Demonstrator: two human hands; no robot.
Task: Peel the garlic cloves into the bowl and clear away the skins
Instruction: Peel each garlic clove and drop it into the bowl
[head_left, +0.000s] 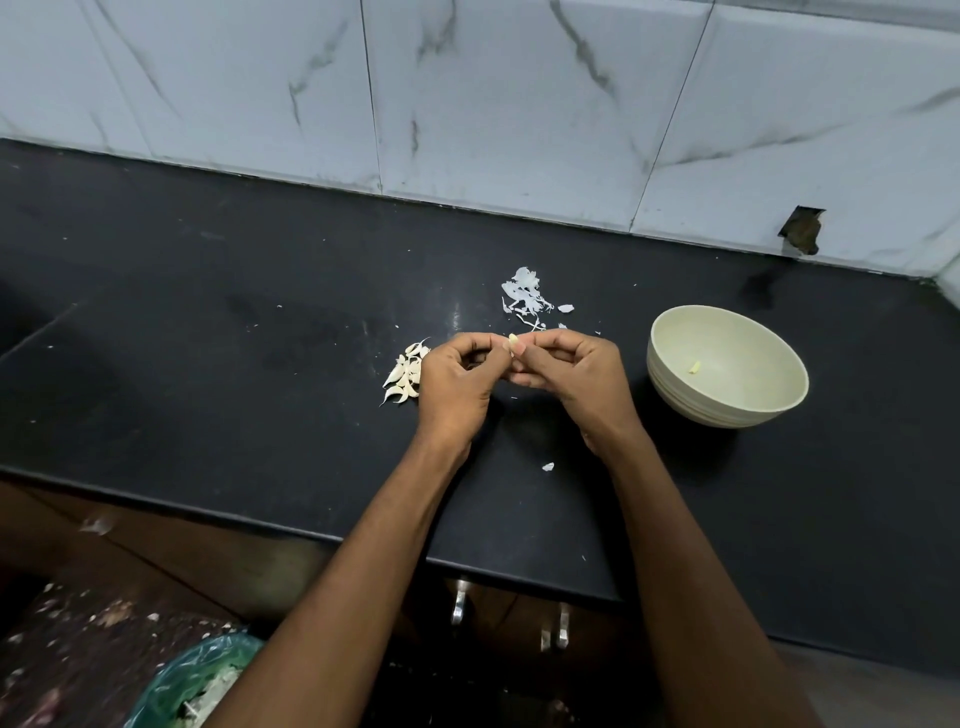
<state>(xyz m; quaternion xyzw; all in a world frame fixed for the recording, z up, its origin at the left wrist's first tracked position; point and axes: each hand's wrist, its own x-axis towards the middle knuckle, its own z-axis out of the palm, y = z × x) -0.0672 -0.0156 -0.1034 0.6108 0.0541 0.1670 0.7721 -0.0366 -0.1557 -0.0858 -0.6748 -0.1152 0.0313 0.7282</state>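
One black counter (260, 322), marble-veined wall tiles (493, 93) behind.

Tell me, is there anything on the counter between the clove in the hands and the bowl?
Nothing visible does. Both hands, left hand and right hand, pinch the clove. The bowl stands to their right, with only bare counter between.

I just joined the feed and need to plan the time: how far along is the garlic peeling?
Early. Done: one peeled clove lies in the bowl, and a heap of skins sits on the counter behind the hands. In hand: left hand and right hand pinch one clove between their fingertips. Left: the pile of unpeeled cloves, then clearing the skins.
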